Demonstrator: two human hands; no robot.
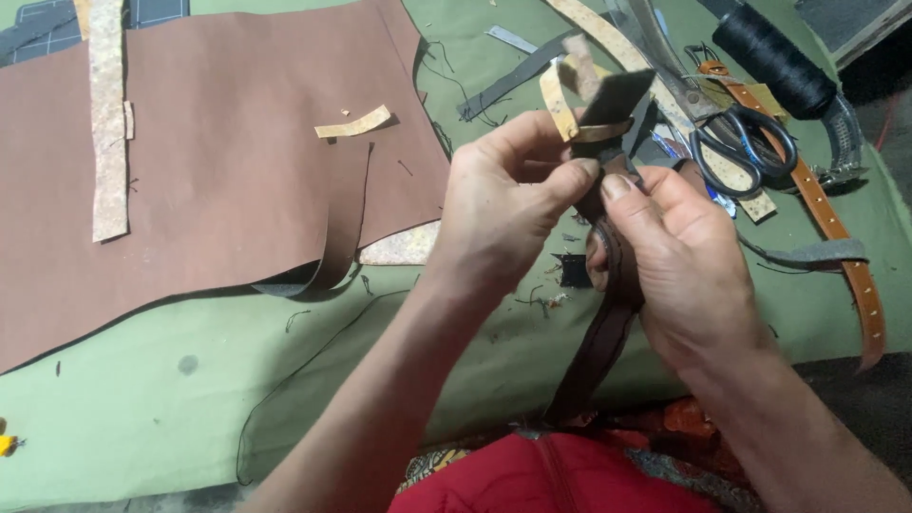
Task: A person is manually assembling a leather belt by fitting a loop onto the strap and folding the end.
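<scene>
Both my hands meet above the green work surface (pixel 142 399), pinching one dark brown leather strap (pixel 603 347) that hangs down toward my lap. My left hand (pixel 503 204) grips the strap's upper end, where a tan loop (pixel 570 119) wraps round the dark tip (pixel 617 95). My right hand (pixel 679 261) holds the strap just below, thumb pressed against it.
A large brown leather sheet (pixel 209 180) with a cut strip lies at the left, mottled tan strips (pixel 109 123) on it. Black-handled scissors (pixel 741 142), an orange-brown belt (pixel 836 228), a black thread spool (pixel 774 52) and grey scraps lie at the right.
</scene>
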